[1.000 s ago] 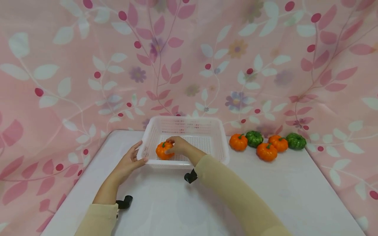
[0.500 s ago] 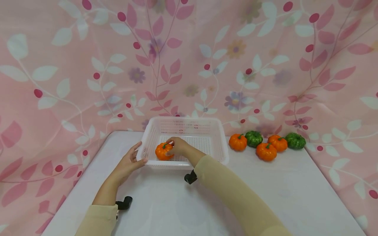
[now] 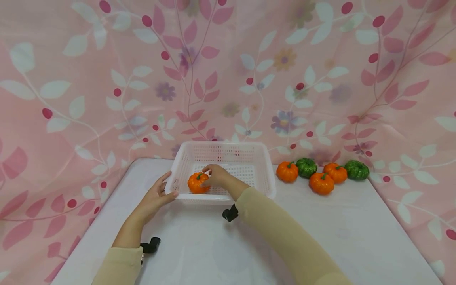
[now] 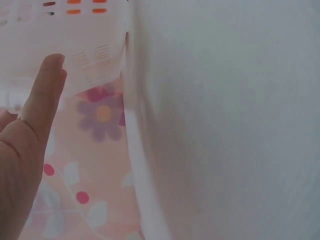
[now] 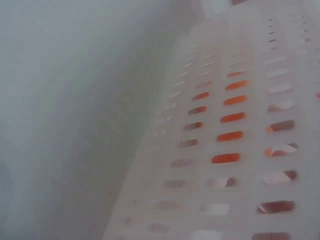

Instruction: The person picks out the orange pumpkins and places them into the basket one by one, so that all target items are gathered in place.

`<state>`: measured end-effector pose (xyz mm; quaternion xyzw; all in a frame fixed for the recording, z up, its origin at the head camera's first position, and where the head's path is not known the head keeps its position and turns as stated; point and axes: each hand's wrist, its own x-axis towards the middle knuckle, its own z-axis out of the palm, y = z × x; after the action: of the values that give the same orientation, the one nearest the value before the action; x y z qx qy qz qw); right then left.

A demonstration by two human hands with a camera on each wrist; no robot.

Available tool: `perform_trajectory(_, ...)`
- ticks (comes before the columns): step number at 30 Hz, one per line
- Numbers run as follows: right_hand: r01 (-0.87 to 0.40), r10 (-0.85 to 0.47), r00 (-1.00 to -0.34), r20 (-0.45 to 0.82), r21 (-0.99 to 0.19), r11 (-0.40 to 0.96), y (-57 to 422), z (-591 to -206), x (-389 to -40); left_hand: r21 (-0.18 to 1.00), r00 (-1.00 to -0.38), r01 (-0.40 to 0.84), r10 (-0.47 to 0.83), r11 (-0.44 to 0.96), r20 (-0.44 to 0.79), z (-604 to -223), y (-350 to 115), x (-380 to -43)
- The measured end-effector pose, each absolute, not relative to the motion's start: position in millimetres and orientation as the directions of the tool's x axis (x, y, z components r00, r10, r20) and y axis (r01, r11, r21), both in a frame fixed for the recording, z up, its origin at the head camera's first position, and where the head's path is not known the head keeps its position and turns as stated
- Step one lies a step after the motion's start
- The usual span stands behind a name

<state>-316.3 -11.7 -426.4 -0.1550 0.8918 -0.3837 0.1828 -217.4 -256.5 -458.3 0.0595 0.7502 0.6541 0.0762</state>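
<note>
A small orange pumpkin (image 3: 198,183) with a green stem sits low in the front left of a white slatted plastic basket (image 3: 228,197). My right hand (image 3: 219,177) reaches in over the front rim, curled around the pumpkin's right side, thumb in front and a bent finger near the stem. Some of its fingers are hidden. My left hand (image 3: 154,200) touches the basket's front left corner, thumb at the rim. In the left wrist view, straight fingers (image 4: 47,90) lie along the outer wall. The right wrist view shows orange through the basket's slots (image 5: 232,117).
Right of the basket, several small pumpkins stand on the white-covered table (image 3: 199,245), among them an orange pumpkin (image 3: 287,171) and a green pumpkin (image 3: 357,170). Behind hangs a pink floral cloth (image 3: 228,79). Black wrist camera mounts (image 3: 151,245) stick out near both wrists.
The right hand's upper finger has drawn back slightly to the right from the pumpkin's top. The pumpkin, basket and left hand stay almost where they were.
</note>
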Motion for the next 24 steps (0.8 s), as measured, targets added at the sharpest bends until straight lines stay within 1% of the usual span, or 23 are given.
perform_trajectory(7,-0.166,-0.441,-0.881,-0.173,-0.76,0.629,-5.2,-417.6,-313.8,0.99,-0.983,-0.005,0.184,0.138,-0.031,-460.3,-256.3,-217.9)
perform_trajectory(14,-0.171,-0.431,-0.89,-0.146,-0.771,0.613,6.8,-407.0,-310.3,0.992,-0.982,0.009,0.187,0.122,-0.015,-462.2,-256.0,-219.0)
perform_trajectory(18,-0.216,-0.45,-0.887,-0.106,-0.766,0.606,15.3,-397.0,-303.4,0.993,-0.982,0.013,0.191,0.118,-0.01,-460.9,-255.6,-219.1)
perform_trajectory(24,-0.237,-0.457,-0.887,-0.061,-0.79,0.566,28.0,-382.7,-291.4,0.993,-0.982,0.009,0.19,0.119,-0.014,-459.2,-255.1,-218.6)
